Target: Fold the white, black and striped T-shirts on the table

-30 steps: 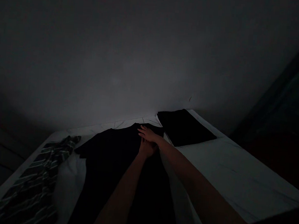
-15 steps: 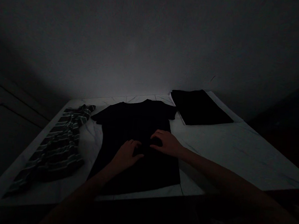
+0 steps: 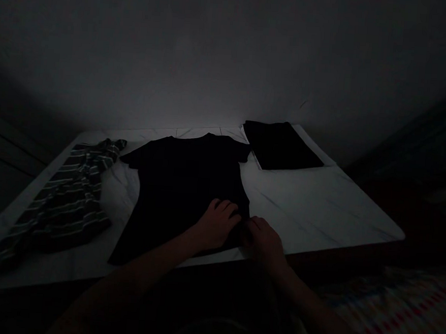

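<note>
A black T-shirt (image 3: 184,179) lies spread on the white marble-patterned table (image 3: 300,203), its neck toward the wall. My left hand (image 3: 221,225) is over the lower right part of the shirt, fingers bent down and closed on the fabric; its thumb is hidden. Close beside it, my right hand (image 3: 267,241) pinches the T-shirt at its lower right corner, near the table's front edge. The dark cloth makes the exact grip hard to see.
To the left lies a crumpled striped garment (image 3: 73,197). A folded black cloth (image 3: 281,145) rests on something white at the back right, near the grey wall (image 3: 200,58). A colourful patterned fabric (image 3: 407,312) shows low on the right.
Both hands have moved from the middle of the T-shirt to its lower right corner, and their fingers have closed on it. The view has shifted to the right.
</note>
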Demonstrator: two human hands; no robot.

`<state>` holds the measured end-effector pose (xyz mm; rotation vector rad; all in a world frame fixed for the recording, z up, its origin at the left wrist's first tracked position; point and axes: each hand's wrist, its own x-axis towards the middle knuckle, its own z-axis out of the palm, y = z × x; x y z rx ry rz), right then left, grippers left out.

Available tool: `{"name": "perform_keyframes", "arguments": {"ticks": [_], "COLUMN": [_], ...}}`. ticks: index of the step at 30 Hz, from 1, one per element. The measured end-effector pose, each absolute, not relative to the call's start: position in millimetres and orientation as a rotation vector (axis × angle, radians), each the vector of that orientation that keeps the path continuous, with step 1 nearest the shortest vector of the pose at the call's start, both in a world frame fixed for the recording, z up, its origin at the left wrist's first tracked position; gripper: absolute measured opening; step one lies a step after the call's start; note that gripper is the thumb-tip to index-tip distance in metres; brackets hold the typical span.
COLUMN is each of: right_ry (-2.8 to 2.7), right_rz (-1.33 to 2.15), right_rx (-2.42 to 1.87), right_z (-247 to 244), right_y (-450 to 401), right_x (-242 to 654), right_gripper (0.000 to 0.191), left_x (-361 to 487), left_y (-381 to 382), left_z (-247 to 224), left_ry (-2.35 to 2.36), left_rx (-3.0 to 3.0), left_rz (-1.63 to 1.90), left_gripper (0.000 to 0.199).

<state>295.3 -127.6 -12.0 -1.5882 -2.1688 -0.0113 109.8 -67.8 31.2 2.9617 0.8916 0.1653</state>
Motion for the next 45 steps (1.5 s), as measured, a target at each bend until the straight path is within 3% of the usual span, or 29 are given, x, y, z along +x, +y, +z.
{"name": "perform_keyframes", "arguments": {"ticks": [4,9,14,24,29,34,41,45], "right_ry": [-1.884,-1.786,-1.815,-1.951,-2.083,-2.088,-2.331,-2.457], "right_rz": [0.1,0.185,0.091,0.097,0.03,-0.057,0.094,0.119], "right_rx": [-1.721,-1.712,-1.604,-1.617,-1.49,-1.531,-1.543,-1.557], "right_z": [-11,-8,-12,-23,-11,12,14,-7], "right_y": [-134,-143,-144,-143,-151,-146,-89,-72], "right_x": [299,303,298,335,357,337,238,233], "right_gripper": [0.01,0.009,0.047,0.032,0.032,0.014,0.049,0.06], "left_x": [120,133,145,117,57,33,41,22], "left_y": [-71,-78,-88,-108,-91,-92,-109,-118], "left_z": [29,28,28,30,18,-7,4,21], "left_ry": [0.86,1.003,1.061,0.952,1.069,1.023,0.871,0.719], "left_rx": [3.043,3.005,2.919,2.57,2.623,2.765,2.702,2.53], "left_rz": [0.162,0.17,0.224,0.392,0.381,0.255,0.237,0.245], "left_gripper": [0.035,0.02,0.016,0.021,0.041,0.059,0.048,0.054]}}
